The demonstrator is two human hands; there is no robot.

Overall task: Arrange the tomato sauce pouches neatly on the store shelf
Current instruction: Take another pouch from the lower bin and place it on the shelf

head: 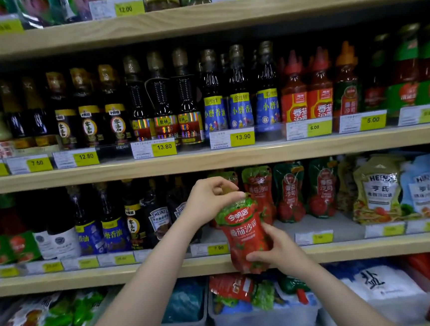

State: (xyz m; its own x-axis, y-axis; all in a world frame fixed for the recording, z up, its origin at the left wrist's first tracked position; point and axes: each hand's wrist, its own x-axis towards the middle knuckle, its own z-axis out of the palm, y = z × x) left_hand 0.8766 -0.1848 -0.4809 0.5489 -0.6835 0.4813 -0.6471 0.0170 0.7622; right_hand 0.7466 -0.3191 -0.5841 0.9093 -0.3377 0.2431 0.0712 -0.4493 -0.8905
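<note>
**Red pouch held up before the shelf**

While the left hand point(207, 202) pinches the top of a red tomato sauce pouch point(243, 230), the right hand point(276, 251) curls its grip round the lower half. The pouch hangs upright in front of the wooden shelf point(140, 272), just ahead of standing tomato sauce pouches point(289, 192), beside Heinz pouches point(377, 190).

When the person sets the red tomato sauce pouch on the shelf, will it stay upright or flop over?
The tomato sauce pouch is probably soft: the right hand supports its lower part while the left hand pinches its top. It likely stands but tips easily; similar pouches stand behind, slightly leaning. Its glossy film may be slippery.
</note>
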